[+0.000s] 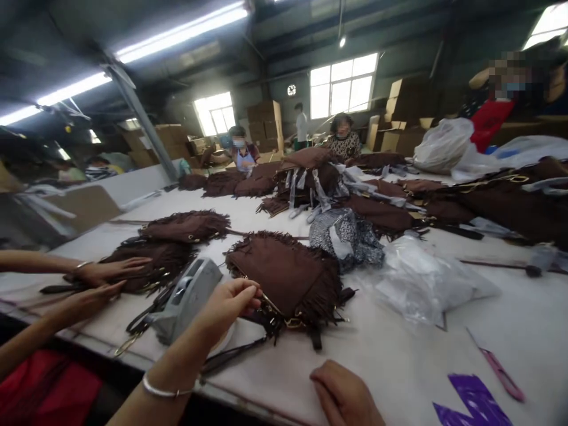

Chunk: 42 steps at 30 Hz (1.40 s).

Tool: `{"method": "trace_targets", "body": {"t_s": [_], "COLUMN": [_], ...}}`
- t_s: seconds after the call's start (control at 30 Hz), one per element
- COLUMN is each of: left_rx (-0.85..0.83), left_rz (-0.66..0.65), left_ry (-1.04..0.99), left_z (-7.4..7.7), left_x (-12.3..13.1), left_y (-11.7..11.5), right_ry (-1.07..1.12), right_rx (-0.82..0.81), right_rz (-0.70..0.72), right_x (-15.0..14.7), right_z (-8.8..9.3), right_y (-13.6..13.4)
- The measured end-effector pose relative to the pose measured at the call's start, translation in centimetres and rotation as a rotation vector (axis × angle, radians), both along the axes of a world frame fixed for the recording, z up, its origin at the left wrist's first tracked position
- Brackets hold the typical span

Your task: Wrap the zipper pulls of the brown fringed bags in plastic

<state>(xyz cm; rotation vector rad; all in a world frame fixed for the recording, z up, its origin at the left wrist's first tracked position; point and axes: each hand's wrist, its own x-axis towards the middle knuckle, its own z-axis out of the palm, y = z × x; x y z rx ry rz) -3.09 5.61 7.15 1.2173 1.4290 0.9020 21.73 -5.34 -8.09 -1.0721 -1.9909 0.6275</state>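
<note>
A dark brown fringed bag (284, 269) lies on the white table in front of me, a gold zipper along its near side. My left hand (233, 302), with a silver bangle on its wrist, pinches at the end of that zipper; the zipper pull is mostly hidden by the fingertips. My right hand (346, 393) rests on the table nearer me, its fingers curled in and apart from the bag. Nothing shows in it. Beneath my left forearm stands a grey tape-dispenser-like device (189, 302). A black strap (233, 357) runs from the bag toward the table edge.
At left, a co-worker's hands (102, 278) press on another brown bag (155, 263). Clear plastic bags (426, 278), a patterned wrapped bundle (346, 236), a pink-handled cutter (501, 373) and purple packets (474, 399) lie rightward. Brown bags pile up behind; several people work beyond.
</note>
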Motion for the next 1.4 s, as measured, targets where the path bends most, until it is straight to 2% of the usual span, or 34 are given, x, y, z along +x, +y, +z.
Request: {"method": "trace_targets", "body": {"t_s": [0.07, 0.17, 0.23, 0.3, 0.47, 0.67, 0.77, 0.97, 1.07, 1.17, 1.3, 1.4], "left_rx": [0.017, 0.016, 0.013, 0.044, 0.073, 0.113, 0.09, 0.232, 0.276, 0.325, 0.26, 0.4], "left_rz": [0.112, 0.1, 0.058, 0.07, 0.086, 0.089, 0.083, 0.049, 0.01, -0.01, -0.028, -0.05], "left_ry": [0.046, 0.125, 0.121, 0.073, -0.02, -0.038, -0.075, -0.049, 0.015, 0.032, 0.016, 0.171], "left_z": [-1.0, -3.6, -5.3, -6.4, -7.5, -10.2, -10.0, -7.2, -6.7, -7.1, -8.5, -9.5], "left_x": [-2.4, -3.8, -3.2, -1.8, 1.5, 2.4, 2.4, 3.1, 3.4, 3.1, 2.7, 2.9], "left_y": [-2.2, -4.3, -4.7, -4.4, -2.7, -2.3, -1.9, -1.1, -1.0, -1.1, -1.6, -2.1], "right_ry": [-0.012, -0.035, -0.038, -0.036, -0.06, -0.099, -0.106, -0.11, -0.116, -0.124, -0.122, -0.106], "right_rx": [-0.017, -0.045, -0.057, -0.059, -0.04, -0.011, -0.01, 0.027, 0.028, 0.022, 0.017, 0.024], "right_rz": [0.009, -0.014, -0.044, -0.066, -0.102, -0.116, -0.124, -0.147, -0.156, -0.163, -0.155, -0.16], "right_x": [0.0, 0.0, 0.0, -0.2, -0.5, -0.9, -1.0, -1.1, -1.2, -1.2, -1.2, -1.2], "right_z": [-0.1, 0.6, 1.1, 1.5, 1.7, 1.1, 0.9, 0.8, 0.9, 1.1, 1.3, 1.4], "right_y": [0.1, -0.2, -0.5, -0.7, -1.0, -1.1, -1.0, -1.0, -1.0, -1.1, -1.2, -1.2]}}
